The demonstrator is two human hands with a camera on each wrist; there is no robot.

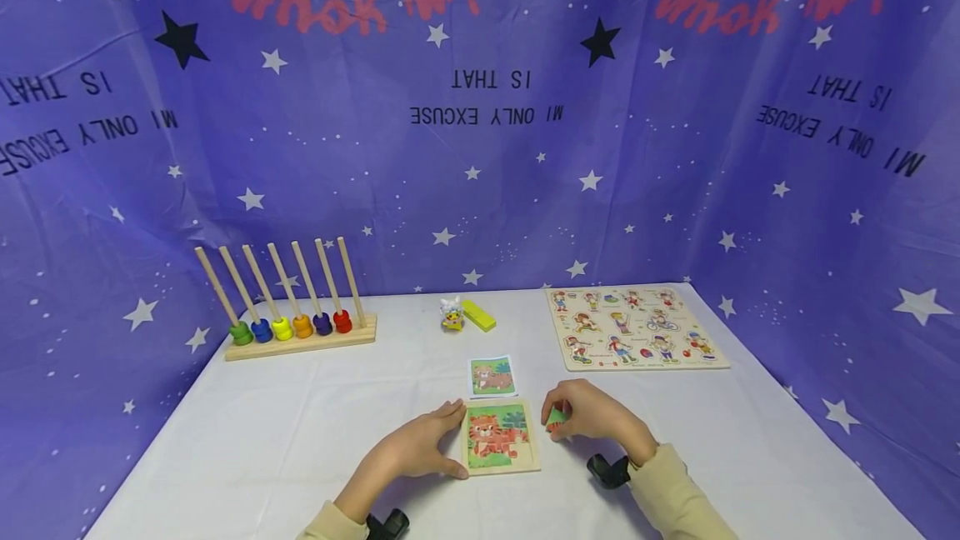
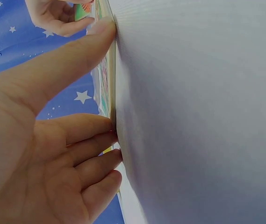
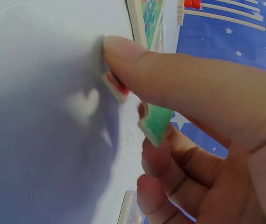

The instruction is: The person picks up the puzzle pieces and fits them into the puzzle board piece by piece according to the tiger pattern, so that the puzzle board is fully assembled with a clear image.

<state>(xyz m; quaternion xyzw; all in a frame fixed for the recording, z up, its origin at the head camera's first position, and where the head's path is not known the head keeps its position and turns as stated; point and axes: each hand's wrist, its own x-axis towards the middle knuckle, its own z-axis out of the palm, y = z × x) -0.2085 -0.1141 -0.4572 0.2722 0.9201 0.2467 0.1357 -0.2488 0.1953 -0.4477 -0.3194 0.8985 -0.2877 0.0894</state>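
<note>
A wooden tiger jigsaw board [image 1: 498, 438] lies on the table, with a bare notch at its lower right. My left hand [image 1: 423, 442] rests along its left side, thumb at the lower corner and fairly straight fingers by the upper corner; in the left wrist view the thumb and fingertips touch the board's edge [image 2: 113, 88]. To the right of the board, my right hand [image 1: 588, 413] pinches a puzzle piece [image 1: 556, 419] between thumb and fingers. That green and red piece [image 3: 157, 122] is partly hidden by the thumb. Above the board lies a tiger picture card [image 1: 492, 377].
A wooden peg stacker with coloured rings [image 1: 303, 346] stands at the back left. A small figurine [image 1: 452, 314] and a yellow block [image 1: 478, 316] sit at the back middle. A large peg puzzle board [image 1: 636, 327] lies at the back right. Purple cloth [image 1: 480, 207] encloses the table.
</note>
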